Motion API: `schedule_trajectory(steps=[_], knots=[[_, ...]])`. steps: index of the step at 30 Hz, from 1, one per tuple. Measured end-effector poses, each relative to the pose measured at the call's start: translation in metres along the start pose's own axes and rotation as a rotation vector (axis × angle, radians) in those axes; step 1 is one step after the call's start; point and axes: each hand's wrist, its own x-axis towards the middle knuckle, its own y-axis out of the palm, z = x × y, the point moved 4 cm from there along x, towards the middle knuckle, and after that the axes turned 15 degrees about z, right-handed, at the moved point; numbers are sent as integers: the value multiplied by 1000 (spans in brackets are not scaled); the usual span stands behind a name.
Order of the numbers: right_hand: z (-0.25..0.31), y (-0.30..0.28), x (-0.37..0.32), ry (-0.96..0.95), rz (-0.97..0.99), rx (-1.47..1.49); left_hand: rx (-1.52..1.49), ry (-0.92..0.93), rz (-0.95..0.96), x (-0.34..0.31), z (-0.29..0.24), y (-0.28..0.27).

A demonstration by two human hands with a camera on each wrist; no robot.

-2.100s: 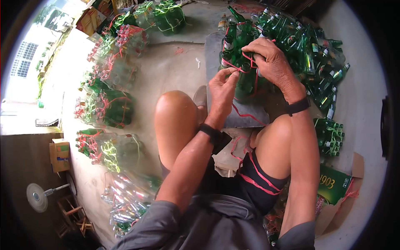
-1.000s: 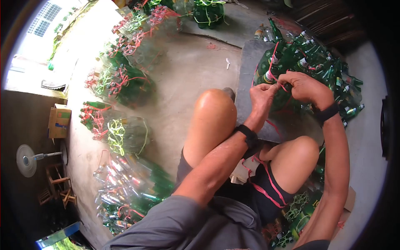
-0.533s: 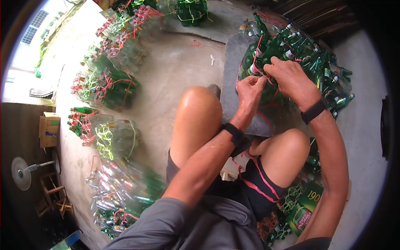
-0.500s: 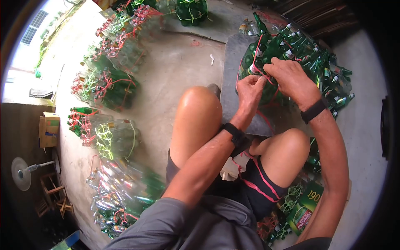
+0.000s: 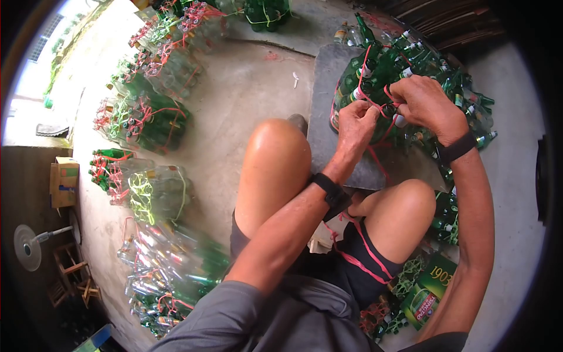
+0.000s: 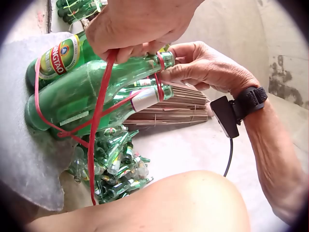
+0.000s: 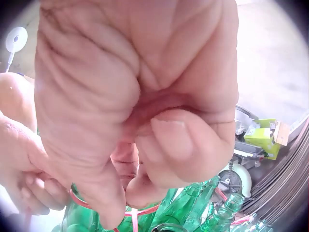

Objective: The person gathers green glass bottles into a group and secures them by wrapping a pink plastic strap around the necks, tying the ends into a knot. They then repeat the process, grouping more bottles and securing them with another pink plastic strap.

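Observation:
A cluster of upright green glass bottles (image 6: 72, 96) stands on a dark slab (image 5: 328, 146), with red plastic twine (image 6: 99, 121) looped round the bodies and necks. My left hand (image 5: 356, 126) pinches the twine beside the bottle necks; in the left wrist view a strand runs down from its curled fingers. Just to the right, my right hand (image 5: 427, 105) holds another part of the twine, fingers curled, close to the bottle mouths. In the right wrist view, the right hand's palm (image 7: 96, 87) fills the frame, and a red strand (image 7: 149, 210) shows under its fingertips.
Loose green bottles (image 5: 484, 141) lie heaped at the right. Tied bottle bundles (image 5: 164, 126) line the left side, with more loose bottles (image 5: 170, 258) below. A fan (image 5: 27, 247) and a cardboard box (image 5: 63, 182) stand far left. Red twine (image 5: 366, 267) lies across the right thigh.
The head view has shifted, so the hands appear farther right than two seconds ago. Over the last half second my right hand has moved slightly away from the left, with red twine showing between them.

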Motion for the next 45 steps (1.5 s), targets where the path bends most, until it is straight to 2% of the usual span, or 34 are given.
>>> schedule_trajectory(steps=[2,6,8,12,14,20,23,27,29,30,32,42,45], knots=[[-4,-2,-2,-19,-61,15,-26,-12,19,0,0,1],[-4,-11,-5,15,-58,-1,-52,2,38,-2,-1,2],[-8,-9,-4,71,-16,131,-25,-26,53,-3,-3,1],[-19,2,-4,111,-36,186,52,-19,83,-1,-6,1],[-22,3,-5,91,-126,198,18,-11,45,-3,-6,1],[-33,10,-2,130,-116,289,10,-13,79,-1,-4,3],[-38,15,2,129,-142,259,85,41,75,-2,-7,5],[-39,15,4,114,-161,256,121,8,81,0,-7,4],[-39,15,3,91,-262,142,160,-14,103,1,-7,4],[-40,16,3,91,-261,141,158,-14,103,0,-7,4],[-41,16,4,105,-252,127,30,-150,100,-7,-15,7],[-50,17,18,117,-191,256,34,-132,54,-2,-8,12],[-56,18,23,52,-195,242,71,-92,35,0,-1,12]])
